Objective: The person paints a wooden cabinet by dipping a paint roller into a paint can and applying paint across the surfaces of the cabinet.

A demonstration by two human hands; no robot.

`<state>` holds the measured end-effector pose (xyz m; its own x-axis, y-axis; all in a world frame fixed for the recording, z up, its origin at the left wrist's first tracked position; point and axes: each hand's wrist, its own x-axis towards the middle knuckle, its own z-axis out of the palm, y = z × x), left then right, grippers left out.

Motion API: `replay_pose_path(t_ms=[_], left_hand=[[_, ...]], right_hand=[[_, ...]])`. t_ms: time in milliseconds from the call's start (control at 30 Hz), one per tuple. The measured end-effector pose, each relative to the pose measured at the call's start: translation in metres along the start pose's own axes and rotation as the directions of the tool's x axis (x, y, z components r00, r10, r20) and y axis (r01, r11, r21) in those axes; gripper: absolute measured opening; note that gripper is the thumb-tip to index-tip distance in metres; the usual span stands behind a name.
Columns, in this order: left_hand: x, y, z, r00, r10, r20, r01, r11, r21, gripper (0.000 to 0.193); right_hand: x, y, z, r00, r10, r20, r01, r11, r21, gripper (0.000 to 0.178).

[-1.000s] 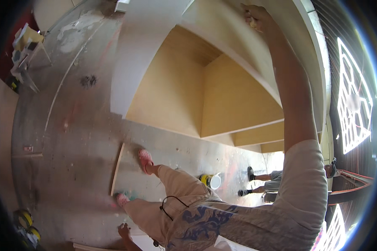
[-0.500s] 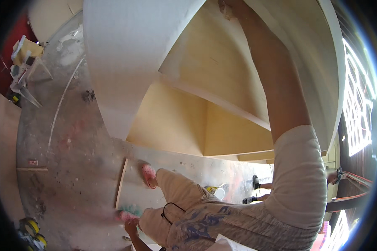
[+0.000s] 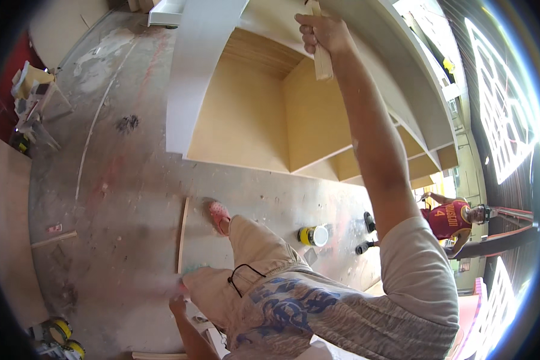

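Observation:
My right hand [image 3: 325,31] is raised at the top, its fingers wrapped round a pale wooden strip [image 3: 323,65]. The strip's near end sticks out below the palm, and its far end runs out of the picture. Behind that hand stands a large cabinet [image 3: 234,126] with a curved pale grey side panel [image 3: 192,78] and bare tan wooden compartments. My left hand [image 3: 177,305] hangs low at the left, beside my leg and apart from the cabinet. It is small and turned so that its grip does not show.
A yellow-and-black can [image 3: 313,236] stands on the stained floor right of my legs. A thin wooden strip [image 3: 183,234] lies by my pink shoe [image 3: 219,217]. Another person [image 3: 453,219] in a red top is at the right. Tape rolls [image 3: 63,336] lie lower left.
My right hand has come lower and nearer, bringing the wooden strip fully beside the cabinet opening. The view has shifted, showing more cabinet compartments and the person in red. My left hand sits slightly higher.

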<state>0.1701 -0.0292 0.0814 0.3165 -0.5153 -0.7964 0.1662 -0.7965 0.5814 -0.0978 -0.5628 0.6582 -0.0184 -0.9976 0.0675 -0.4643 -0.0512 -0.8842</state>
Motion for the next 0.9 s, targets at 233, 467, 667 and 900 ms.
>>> replay_pose_path(t_ms=[233,467,667,900], left_hand=[[-0.019,-0.048,-0.101,0.982,-0.082,-0.171,0.085,0.996,0.006,0.036],[-0.027,-0.146,-0.148,0.971,-0.188,-0.145,0.196,0.980,0.041,0.030],[-0.048,-0.140,-0.121,0.981,-0.184,-0.057,0.190,0.974,0.122,0.033],[-0.043,-0.093,-0.085,0.985,-0.125,-0.122,0.112,0.988,-0.110,0.035]], right_hand=[[-0.191,-0.003,0.037,0.989,0.010,-0.145,0.008,0.992,0.123,0.015],[-0.287,-0.007,0.055,0.983,0.042,-0.176,-0.014,0.987,0.159,0.016],[-0.321,-0.005,0.054,0.987,0.064,-0.147,-0.033,0.978,0.206,0.017],[-0.316,-0.005,0.047,0.989,0.069,-0.128,-0.045,0.983,0.179,0.017]])
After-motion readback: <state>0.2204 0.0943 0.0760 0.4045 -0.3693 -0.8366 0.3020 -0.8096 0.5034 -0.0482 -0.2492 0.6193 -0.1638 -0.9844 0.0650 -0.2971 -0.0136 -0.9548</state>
